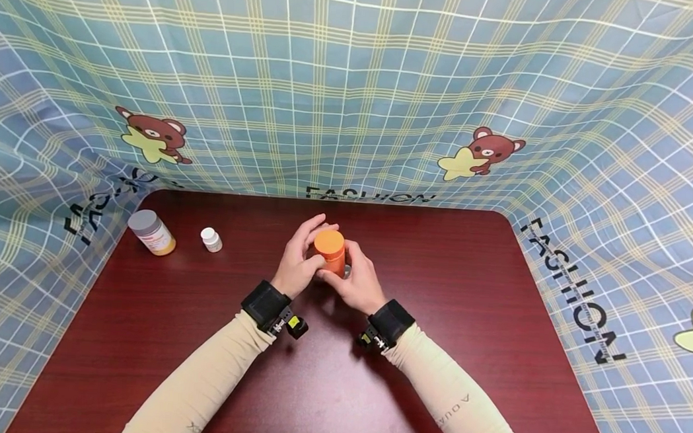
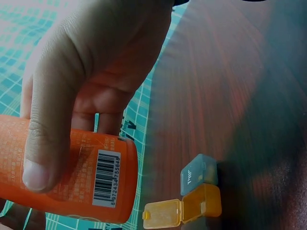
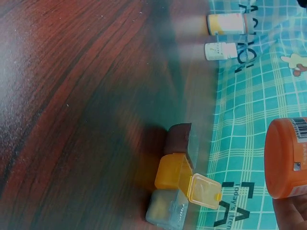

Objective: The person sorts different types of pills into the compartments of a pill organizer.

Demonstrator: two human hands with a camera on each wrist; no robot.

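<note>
An orange bottle (image 1: 334, 263) with an orange cap (image 1: 329, 242) stands roughly upright between both hands, raised above the table. My left hand (image 1: 297, 261) grips it, the thumb (image 2: 45, 143) lying across its printed side beside a barcode. From the other side my right hand (image 1: 361, 285) holds the lower part; its fingers are mostly out of sight in the right wrist view. Below the bottle sits a small pill box (image 3: 173, 172) on the table. Its yellow compartment (image 2: 204, 199) has the lid flipped up, next to a grey-blue compartment (image 2: 197, 175) whose lid is down.
At the back left of the dark red table (image 1: 196, 340) stand a large bottle with a grey lid (image 1: 151, 232) and a small white bottle (image 1: 211, 240). Plaid cloth (image 1: 353, 111) hangs around the table's back and sides.
</note>
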